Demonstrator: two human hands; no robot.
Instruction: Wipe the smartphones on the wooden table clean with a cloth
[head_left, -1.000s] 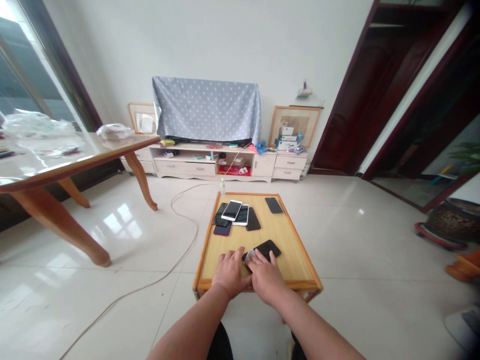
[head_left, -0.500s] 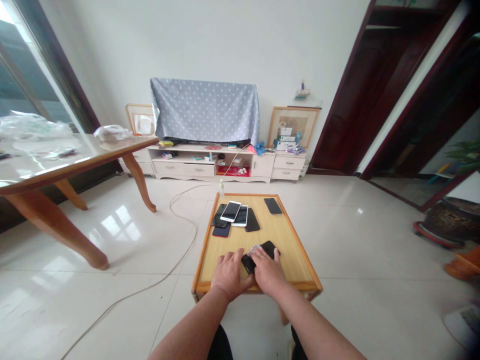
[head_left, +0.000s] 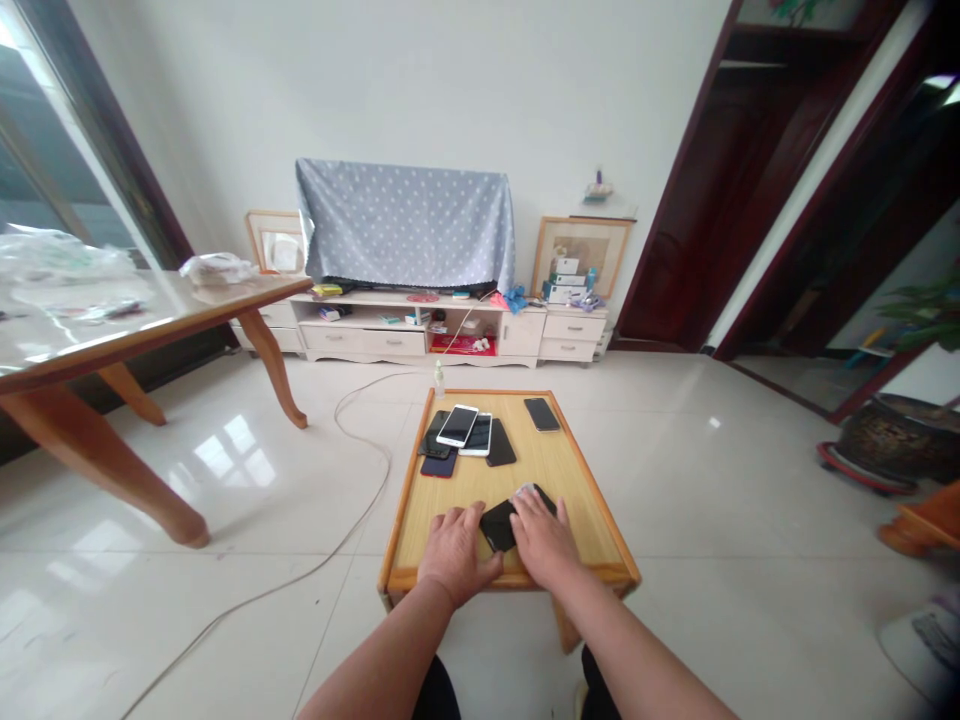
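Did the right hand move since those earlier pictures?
Yes. Against the small table, the right hand has gone rightward and a bit farther from the person, across the black phone.

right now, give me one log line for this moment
right hand: on pale cloth and black phone | left hand: spread at black phone's left end | white phones: overlapping, farther back

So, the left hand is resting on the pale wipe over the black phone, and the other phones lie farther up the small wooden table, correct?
Wrong hand: the head view shows the right hand on the pale wipe over the black phone. The other phones do lie farther up the small wooden table.
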